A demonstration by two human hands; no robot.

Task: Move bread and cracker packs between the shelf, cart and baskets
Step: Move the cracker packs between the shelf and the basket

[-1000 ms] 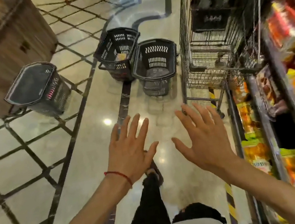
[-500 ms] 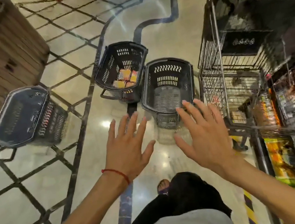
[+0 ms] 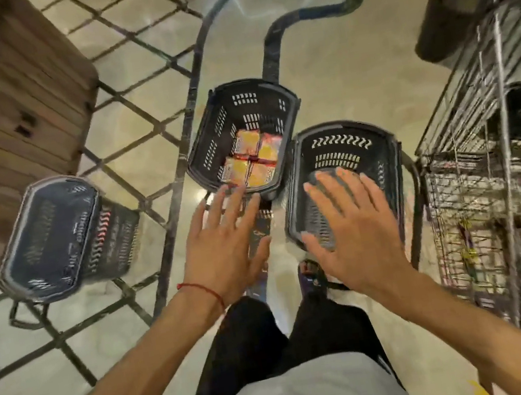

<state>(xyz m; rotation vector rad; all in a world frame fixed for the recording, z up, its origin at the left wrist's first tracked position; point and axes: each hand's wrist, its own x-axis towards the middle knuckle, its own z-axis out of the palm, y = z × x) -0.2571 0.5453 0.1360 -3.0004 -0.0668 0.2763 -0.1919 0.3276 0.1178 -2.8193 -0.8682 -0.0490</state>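
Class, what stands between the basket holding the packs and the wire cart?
A second black basket, with no packs visible inside, stands between pack basket and wire cart; the head view shows it.

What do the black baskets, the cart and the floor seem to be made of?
Black baskets: probably moulded plastic, matt, with slotted walls.
Cart: metal wire, thin grey bars in a grid.
Floor: polished stone or tile, perhaps; glossy, it reflects lights.
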